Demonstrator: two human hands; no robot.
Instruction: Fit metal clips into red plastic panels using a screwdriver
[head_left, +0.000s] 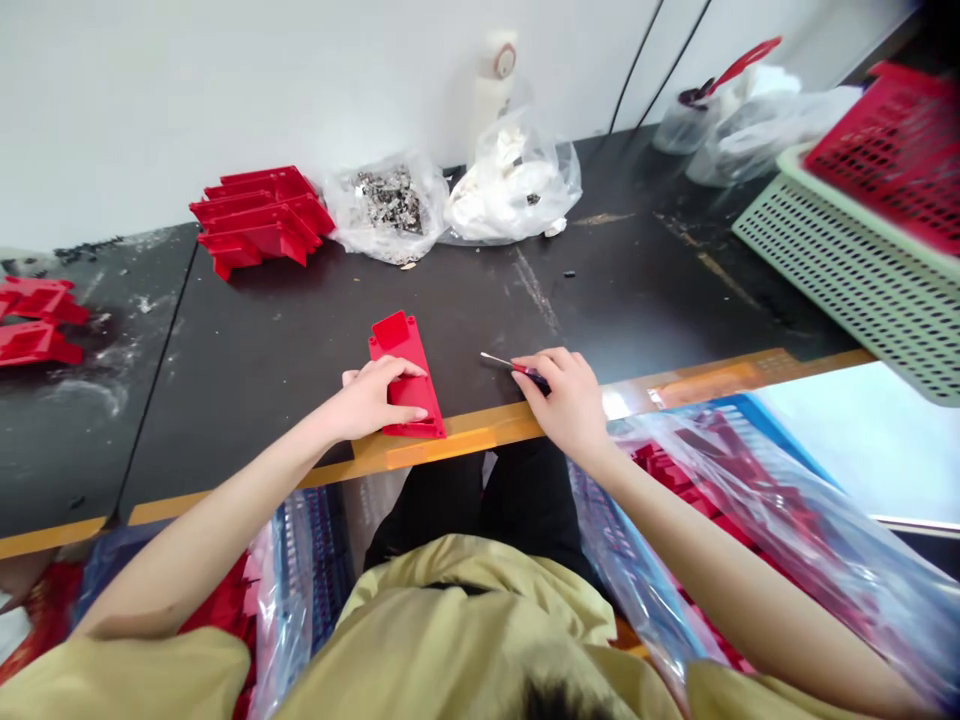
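A flat red plastic part (409,390) with an upright tab at its far end lies on the black worktop by the front edge. My left hand (375,393) holds it down, fingers and thumb curled over its left side and face. To the right, my right hand (562,395) is closed round the red and dark handle of a small screwdriver (501,360). Its thin metal shaft points left toward the red part, apart from it. Part of the handle is hidden in my palm.
Stacked red parts (262,218) stand by the wall, beside bags of dark scraps (390,200) and white material (510,190). More red parts (37,320) lie far left. A green basket (847,260) overhangs the right edge. Plastic-lined crates (720,490) stand below the worktop.
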